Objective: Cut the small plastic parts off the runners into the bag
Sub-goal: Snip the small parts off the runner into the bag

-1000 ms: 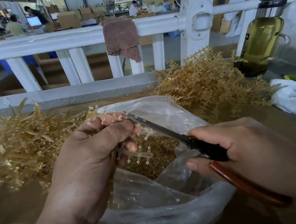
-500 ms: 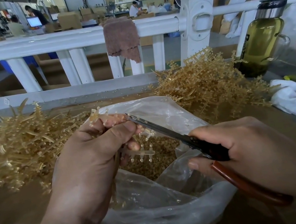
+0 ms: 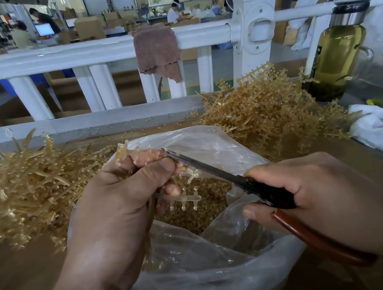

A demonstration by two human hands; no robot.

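The clear bag [image 3: 206, 275] sags open beneath both hands. The left hand [image 3: 112, 220] curls its fingers round a tan runner [image 3: 186, 197], whose studded branch sticks out just right of the fingertips, above the bag's mouth. The right hand [image 3: 318, 192] grips the scissors [image 3: 262, 190], whose blade tip reaches the left thumb. Cut parts [image 3: 208, 210] lie in the bag below the fingers. Beyond the knuckles sit a left heap [image 3: 24, 186] and a right heap [image 3: 268, 112] of runners, with a bottle [image 3: 337, 59] farther right.
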